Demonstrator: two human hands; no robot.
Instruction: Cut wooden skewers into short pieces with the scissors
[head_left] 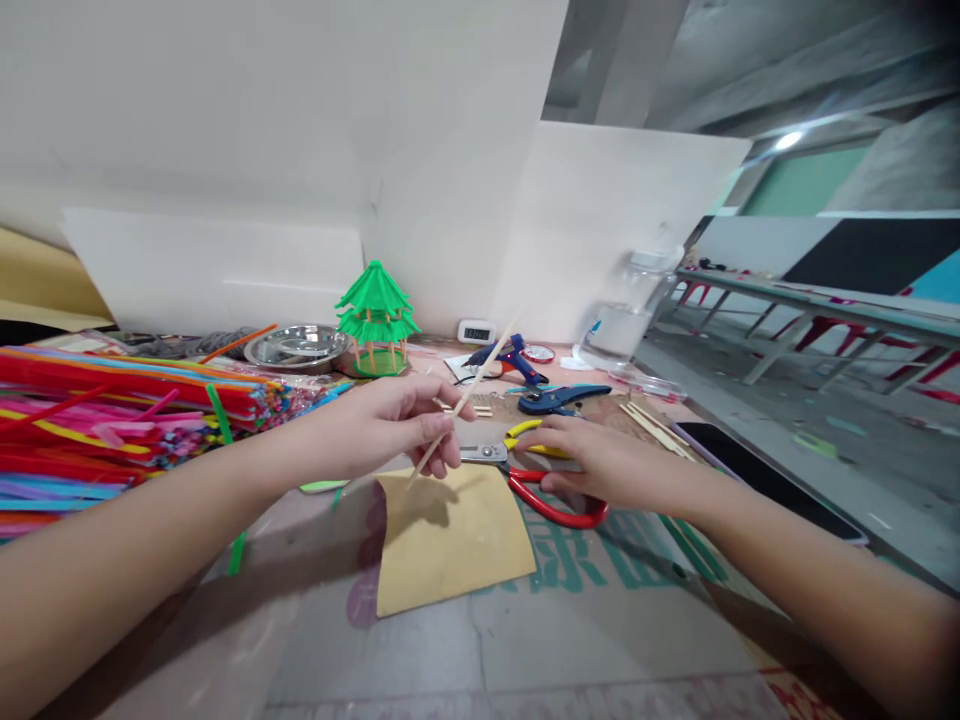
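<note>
My left hand [409, 420] is closed in a pinch on a thin wooden stick [480, 375], which slants up to the right. Below it lies a tan piece of card [457, 545] with slightly curled edges. My right hand [585, 455] reaches over yellow-handled pliers [540, 450], fingers apart and fingertips at the yellow handles. Its thumb is close to the red-handled scissors [559, 510], whose blades point left toward my left hand. Whether the right fingers press on the handles is hard to see.
Bundles of coloured pipe cleaners [112, 430] fill the left. Behind stand a green two-tiered pagoda model [377, 325], a metal dish [300, 345], a small digital timer [476, 331] and a blue glue gun [525, 360]. Blue-handled cutters [559, 400], wooden sticks [656, 430] and a phone [765, 480] lie rightward.
</note>
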